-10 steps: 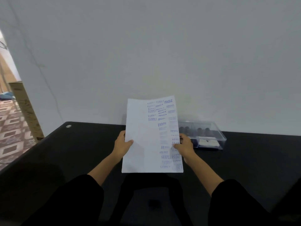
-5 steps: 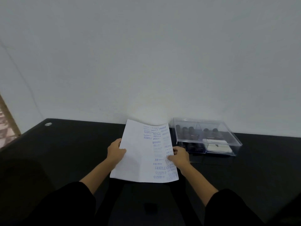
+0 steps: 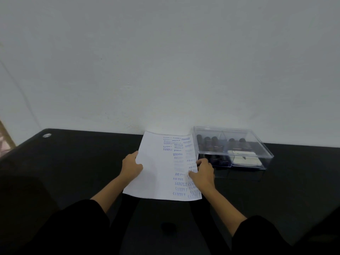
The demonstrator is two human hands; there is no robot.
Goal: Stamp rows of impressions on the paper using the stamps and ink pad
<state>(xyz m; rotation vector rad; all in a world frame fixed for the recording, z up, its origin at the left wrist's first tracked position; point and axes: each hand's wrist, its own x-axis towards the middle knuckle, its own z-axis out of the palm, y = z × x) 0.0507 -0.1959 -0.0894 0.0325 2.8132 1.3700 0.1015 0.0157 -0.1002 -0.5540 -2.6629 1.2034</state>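
A white sheet of paper (image 3: 158,168) lies nearly flat on the black table (image 3: 73,162), its right half covered with blue stamped words such as SAMPLE, FRAGILE and AIR MAIL. My left hand (image 3: 131,167) grips the sheet's left edge. My right hand (image 3: 202,173) pinches its right edge, thumb on top. Just right of the paper stands a clear plastic box (image 3: 257,147) with its lid on, holding several dark stamps (image 3: 207,141) at the back and a white ink pad (image 3: 242,158) at the front right.
A white wall rises directly behind the table. A small metal grommet (image 3: 47,135) sits near the table's far left corner. The table's left edge drops off to a patterned floor (image 3: 4,144). Black sleeves fill the bottom of the view.
The paper, held upright a second ago, has been lowered toward the table and now lies almost flat. Both hands came down with it, keeping their hold on the edges.
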